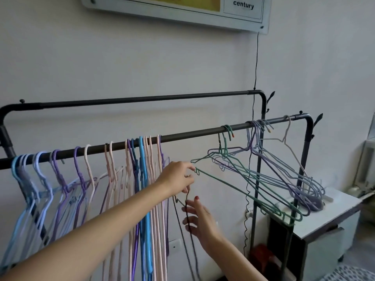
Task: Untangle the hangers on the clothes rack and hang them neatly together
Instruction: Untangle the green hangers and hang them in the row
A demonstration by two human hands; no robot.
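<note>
Hangers hang along the front rail (182, 136) of a dark metal rack (261, 102), in two groups. Toward the rail's left end, blue hangers (30, 179), purple hangers (60, 179) and pink hangers (113, 175) hang roughly upright, hooks spread apart, with a tighter bunch of pink, blue and purple ones (145, 169) near the middle. Toward the right end, green hangers (243, 185) and lavender hangers (294, 179) hook over the rail but swing out sideways, their frames crossed through one another and tilted down to the right; a pale hanger (288, 138) hangs nearest the right corner.

Between the groups, the left hand (178, 177) reaches out with fingers curled, pinching the near tip of a green hanger. Just below it, the right hand (199, 218) has fingers spread and loosely bent around a dark hanger (187, 207) that hangs down off the rail; whether the fingers actually grip it I cannot tell.

A second rail (142, 100) of the rack runs behind, bare, close to the wall (121, 57). A framed board (182, 9) with the word "century" is mounted above, and a thin black cord (256, 61) drops from it behind the rack. A white cabinet (324, 236) stands beyond the rack's right end.
</note>
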